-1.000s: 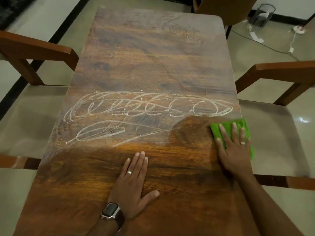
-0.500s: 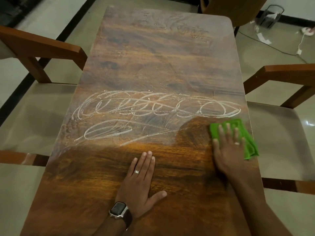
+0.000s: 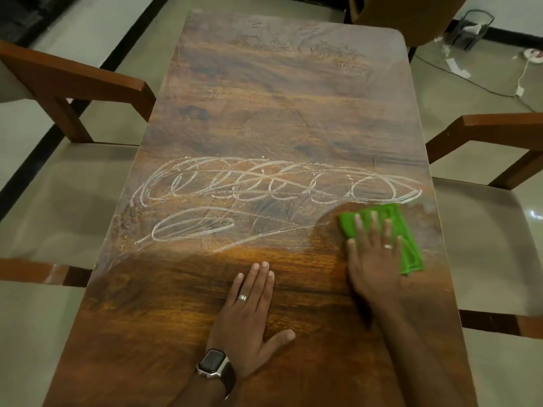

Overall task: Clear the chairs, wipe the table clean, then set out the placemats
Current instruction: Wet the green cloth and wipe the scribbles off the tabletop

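Note:
A long dark wooden table (image 3: pixel 264 107) runs away from me. White foamy loops of cleaner (image 3: pixel 264 186) streak across its middle, with a shorter streak (image 3: pixel 191 229) below them. My right hand (image 3: pixel 371 259) presses flat, fingers straight, on a green cloth (image 3: pixel 408 245) near the table's right edge, just under the right end of the loops. My left hand (image 3: pixel 249 315) rests flat on the bare wood in front of me, with a ring on one finger and a watch on the wrist. The wood around the cloth looks wiped and darker.
Wooden chairs with pale seats stand at the left (image 3: pixel 58 201) and the right (image 3: pixel 484 245) of the table; a chair back (image 3: pixel 411 16) shows at the far end. A wire basket (image 3: pixel 470 27), paper scraps and a white cable (image 3: pixel 526 74) lie on the floor, far right.
My right hand has slid the green cloth a little leftward, away from the table's right edge. My left hand has stayed flat in the same spot.

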